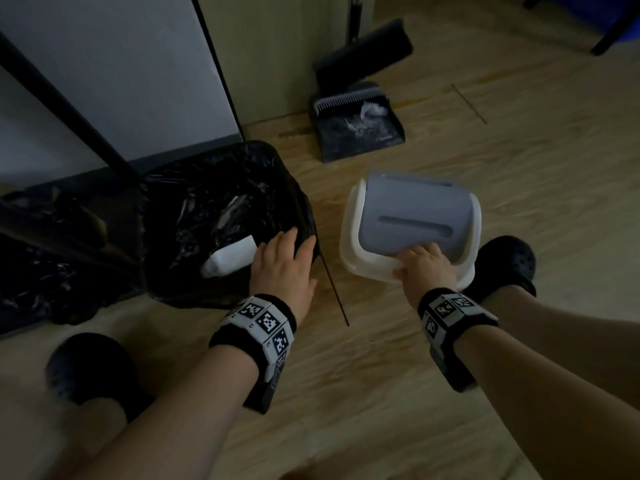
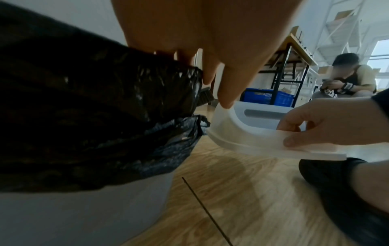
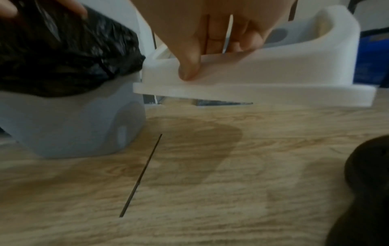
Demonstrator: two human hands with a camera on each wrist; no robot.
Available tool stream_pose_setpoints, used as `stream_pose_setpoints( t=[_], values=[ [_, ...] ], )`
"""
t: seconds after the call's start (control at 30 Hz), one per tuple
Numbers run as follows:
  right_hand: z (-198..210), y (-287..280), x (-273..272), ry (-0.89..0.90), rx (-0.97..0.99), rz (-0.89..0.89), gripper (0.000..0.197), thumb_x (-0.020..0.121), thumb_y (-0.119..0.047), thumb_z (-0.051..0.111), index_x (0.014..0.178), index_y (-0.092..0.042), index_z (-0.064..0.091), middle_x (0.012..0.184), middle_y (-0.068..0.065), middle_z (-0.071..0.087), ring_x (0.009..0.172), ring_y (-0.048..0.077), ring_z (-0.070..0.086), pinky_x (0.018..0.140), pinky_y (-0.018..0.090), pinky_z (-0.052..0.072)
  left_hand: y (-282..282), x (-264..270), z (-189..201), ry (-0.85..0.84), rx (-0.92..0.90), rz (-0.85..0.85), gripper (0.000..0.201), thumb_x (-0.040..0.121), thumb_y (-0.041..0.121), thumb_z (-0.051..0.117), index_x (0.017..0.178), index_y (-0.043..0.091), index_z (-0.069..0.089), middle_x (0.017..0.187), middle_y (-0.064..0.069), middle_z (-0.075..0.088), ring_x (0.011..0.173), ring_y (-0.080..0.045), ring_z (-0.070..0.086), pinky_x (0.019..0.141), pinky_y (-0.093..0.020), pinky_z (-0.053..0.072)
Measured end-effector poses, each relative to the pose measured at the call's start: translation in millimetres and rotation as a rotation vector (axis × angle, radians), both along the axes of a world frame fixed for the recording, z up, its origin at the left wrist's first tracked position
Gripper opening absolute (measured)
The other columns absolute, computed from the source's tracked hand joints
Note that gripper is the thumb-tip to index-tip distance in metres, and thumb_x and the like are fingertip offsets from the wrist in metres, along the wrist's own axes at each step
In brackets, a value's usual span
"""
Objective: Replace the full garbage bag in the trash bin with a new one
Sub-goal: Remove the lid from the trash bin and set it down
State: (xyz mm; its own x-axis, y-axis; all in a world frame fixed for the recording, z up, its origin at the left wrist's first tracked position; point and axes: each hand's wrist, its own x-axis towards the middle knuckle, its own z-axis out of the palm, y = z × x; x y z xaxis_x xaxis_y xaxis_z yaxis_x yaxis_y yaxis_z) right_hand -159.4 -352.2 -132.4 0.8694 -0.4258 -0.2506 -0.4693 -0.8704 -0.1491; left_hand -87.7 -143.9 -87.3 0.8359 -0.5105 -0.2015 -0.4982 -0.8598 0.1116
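A full black garbage bag (image 1: 214, 216) is sitting inside the grey trash bin (image 3: 69, 126) on the wooden floor (image 1: 381, 375), its thin film folding over the rim and hanging down the outer wall. White paper scraps (image 1: 230, 259) are lying on top of the load. The film is looking soft, crinkly and easily torn, and the contents seem light, so the folded-over collar at the rim is probably the best place to take hold, gathering it evenly before lifting. The left hand (image 1: 284, 268) is resting on the near right edge of that collar with fingers fairly straight and spread over the plastic, pressing rather than pinching. Just beside the bin, the right hand (image 1: 424, 268) is gripping the bin's white lid frame with its grey swing flap (image 1: 412, 220), thumb on the outer skirt and fingers curling inside, and holding it tilted clear of the floor. The lid is rigid and light-looking. Beyond, a dustpan and broom (image 1: 356, 123) are standing by the wall. A thin dark stick (image 1: 334, 289) is lying between the hands.
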Motion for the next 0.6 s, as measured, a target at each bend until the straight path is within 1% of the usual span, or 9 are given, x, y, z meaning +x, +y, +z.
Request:
stream_pose_setpoints(
  t=[0.07, 0.1, 0.17, 0.2, 0.23, 0.43, 0.53, 0.6],
  values=[
    [-18, 2, 4, 0.035, 0.011, -0.003, 0.035, 0.091, -0.029, 0.052, 0.125, -0.020, 0.057, 0.128, 0.001, 0.056, 0.126, 0.024, 0.039, 0.104, 0.036, 0.035, -1, -1, -7, -0.054, 0.013, -0.022, 0.069, 0.090, 0.038, 0.050, 0.149, 0.025, 0.016, 0.157, -0.004, 0.017, 0.145, -0.023, 0.018, 0.120, -0.039, 0.007],
    [-26, 4, 6, 0.064, 0.018, 0.002, 0.035, 0.091, -0.029, 0.051, 0.124, -0.019, 0.057, 0.128, 0.001, 0.055, 0.126, 0.025, 0.039, 0.104, 0.036, 0.035, 0, -1, -10, -0.083, 0.024, -0.028, 0.070, 0.088, 0.038, 0.054, 0.148, 0.024, 0.021, 0.155, -0.005, 0.024, 0.143, -0.023, 0.025, 0.120, -0.040, 0.010],
    [-41, 10, 9, 0.112, 0.032, 0.025, 0.033, 0.092, -0.028, 0.050, 0.123, -0.019, 0.058, 0.128, 0.002, 0.055, 0.127, 0.025, 0.039, 0.102, 0.037, 0.036, 0, -2, -15, -0.172, 0.024, -0.035, 0.070, 0.078, 0.034, 0.068, 0.141, 0.020, 0.041, 0.144, -0.008, 0.045, 0.131, -0.026, 0.046, 0.114, -0.044, 0.026],
    [-48, 12, 10, 0.133, 0.038, 0.036, 0.032, 0.092, -0.027, 0.050, 0.122, -0.018, 0.058, 0.128, 0.003, 0.055, 0.127, 0.025, 0.039, 0.102, 0.037, 0.037, 0, -2, -17, -0.205, 0.006, -0.029, 0.069, 0.072, 0.032, 0.072, 0.136, 0.018, 0.049, 0.137, -0.009, 0.053, 0.124, -0.028, 0.053, 0.110, -0.046, 0.032],
    [-53, 15, 11, 0.157, 0.045, 0.044, 0.032, 0.092, -0.025, 0.050, 0.121, -0.018, 0.059, 0.128, 0.004, 0.056, 0.127, 0.026, 0.040, 0.101, 0.037, 0.038, 0, -2, -19, -0.221, -0.007, -0.024, 0.068, 0.070, 0.031, 0.074, 0.133, 0.017, 0.051, 0.133, -0.009, 0.056, 0.120, -0.029, 0.056, 0.108, -0.047, 0.034],
    [-72, 31, 14, 0.259, 0.089, 0.053, 0.031, 0.093, -0.026, 0.049, 0.120, -0.015, 0.059, 0.128, 0.005, 0.055, 0.128, 0.026, 0.039, 0.097, 0.038, 0.041, -2, -4, -24, -0.252, -0.001, -0.015, 0.067, 0.070, 0.031, 0.072, 0.132, 0.019, 0.052, 0.131, -0.008, 0.058, 0.114, -0.029, 0.059, 0.106, -0.050, 0.037],
    [-76, 34, 16, 0.279, 0.121, 0.016, 0.031, 0.095, -0.019, 0.045, 0.123, -0.014, 0.058, 0.132, 0.006, 0.054, 0.131, 0.025, 0.036, 0.098, 0.038, 0.042, -3, -4, -27, -0.271, -0.014, -0.009, 0.066, 0.070, 0.031, 0.072, 0.132, 0.019, 0.052, 0.131, -0.008, 0.058, 0.115, -0.028, 0.059, 0.106, -0.050, 0.036],
    [-78, 35, 17, 0.275, 0.156, -0.014, 0.034, 0.095, -0.011, 0.042, 0.126, -0.013, 0.056, 0.134, 0.007, 0.053, 0.133, 0.025, 0.035, 0.102, 0.039, 0.040, -2, -4, -27, -0.272, -0.019, -0.010, 0.066, 0.071, 0.030, 0.071, 0.133, 0.019, 0.051, 0.132, -0.008, 0.058, 0.115, -0.028, 0.059, 0.106, -0.050, 0.036]
  ],
)
